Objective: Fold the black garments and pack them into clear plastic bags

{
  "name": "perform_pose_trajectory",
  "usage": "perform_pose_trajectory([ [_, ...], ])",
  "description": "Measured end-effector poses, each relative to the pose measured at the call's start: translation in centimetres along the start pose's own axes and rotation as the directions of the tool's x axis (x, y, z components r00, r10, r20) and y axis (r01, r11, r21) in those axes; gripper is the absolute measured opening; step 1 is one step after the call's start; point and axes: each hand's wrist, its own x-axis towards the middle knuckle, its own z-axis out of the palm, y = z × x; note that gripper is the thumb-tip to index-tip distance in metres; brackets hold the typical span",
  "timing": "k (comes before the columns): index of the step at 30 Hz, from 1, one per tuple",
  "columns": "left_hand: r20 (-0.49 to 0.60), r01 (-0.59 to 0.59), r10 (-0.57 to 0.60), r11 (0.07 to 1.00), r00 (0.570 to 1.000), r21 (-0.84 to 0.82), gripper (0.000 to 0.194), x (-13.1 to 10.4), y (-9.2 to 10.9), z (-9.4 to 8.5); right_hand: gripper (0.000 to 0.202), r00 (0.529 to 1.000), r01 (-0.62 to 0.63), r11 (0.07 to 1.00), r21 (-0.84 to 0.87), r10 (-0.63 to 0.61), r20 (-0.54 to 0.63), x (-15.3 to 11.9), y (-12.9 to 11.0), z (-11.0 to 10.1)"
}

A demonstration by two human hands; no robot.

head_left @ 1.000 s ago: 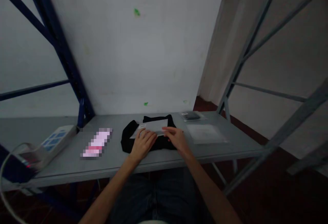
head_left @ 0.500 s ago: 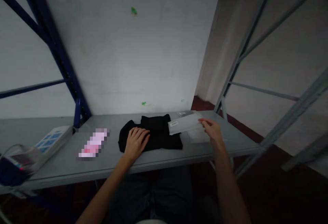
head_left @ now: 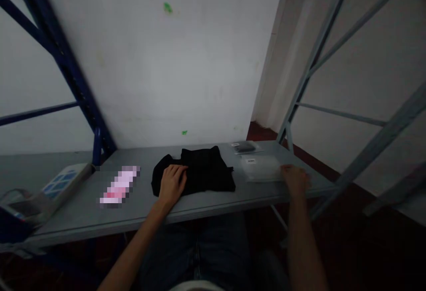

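Note:
My left hand (head_left: pixel 172 183) lies palm down on the left part of a black folded garment (head_left: pixel 208 171), fingers stretched out and pressing lightly on the cloth. At the right, a flat translucent plastic bag (head_left: pixel 262 169) with a small white label lies on the table. My right hand (head_left: pixel 295 181) is at the bag's right edge, with fingertips beside or on it. Motion blur hides whether those fingers grip the bag. Behind it lies a smaller clear bag (head_left: pixel 246 147) with something dark inside and a label.
The grey tabletop (head_left: pixel 140 213) ends near my lap. A pixelated pink and white item (head_left: pixel 120 184) lies to the left, beside a white device with blue panels (head_left: pixel 61 182). Blue (head_left: pixel 71 76) and grey metal frames (head_left: pixel 314 64) stand at both sides, with a white wall behind.
My right hand has moved right and slightly down; the bag it held over the garment now lies flat on the table. The smaller bag with dark contents has come into view. My left hand stays on the garment.

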Motion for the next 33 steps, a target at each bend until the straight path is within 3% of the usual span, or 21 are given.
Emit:
perform_pose_trajectory([
  [3,0.014,0.014,-0.014,1.0,1.0,0.004,0.022,0.0,0.1,0.0,0.034,0.998,0.045,0.998,-0.049,-0.046,-0.032,-0.7,-2.3,-0.7],
  [5,0.022,0.026,-0.026,1.0,0.999,0.003,0.021,0.0,0.2,0.1,0.035,0.97,0.24,0.971,0.015,-0.24,0.032,-1.6,-4.8,-0.8],
  [7,0.021,0.052,-0.052,0.999,0.998,0.016,0.021,-0.1,0.2,0.1,0.036,0.894,0.413,0.894,0.176,-0.434,0.107,-3.4,-8.0,-0.2],
  [11,0.004,0.168,-0.169,0.983,0.986,0.073,0.02,-0.2,-0.1,0.3,0.039,0.726,0.549,0.715,0.433,-0.665,0.177,-9.5,-14.5,2.7],
  [14,0.034,0.242,-0.247,0.963,0.968,0.12,0.02,-0.4,-0.5,0.6,0.058,0.651,0.601,0.705,0.377,-0.705,0.28,-13.9,-18.5,5.2],
  [17,0.104,0.283,-0.3,0.947,0.948,0.155,0.019,-0.6,-0.8,0.9,0.067,0.662,0.633,0.737,0.238,-0.674,0.327,-15.8,-20.8,6.9],
  [20,0.173,0.303,-0.333,0.936,0.927,0.181,0.02,-0.9,-1.0,1.2,0.053,0.689,0.616,0.758,0.217,-0.651,0.319,-15.5,-21.4,8.0],
  [24,0.204,0.311,-0.347,0.931,0.915,0.19,0.021,-1.0,-1.0,1.3,0.043,0.689,0.603,0.726,0.331,-0.683,0.243,-13.6,-20.0,8.8],
  [27,0.214,0.317,-0.356,0.928,0.91,0.198,0.022,-0.9,-0.8,1.2,0.042,0.664,0.632,0.665,0.398,-0.729,0.166,-12.1,-18.2,9.1],
  [31,0.216,0.326,-0.369,0.922,0.904,0.208,0.021,-0.8,-0.8,1.1,0.043,0.605,0.642,0.598,0.479,-0.779,0.161,-10.9,-16.1,9.1],
  [33,0.217,0.328,-0.371,0.921,0.903,0.209,0.021,-0.8,-0.8,1.1,0.041,0.606,0.629,0.587,0.51,-0.781,0.151,-10.8,-15.6,9.0],
])
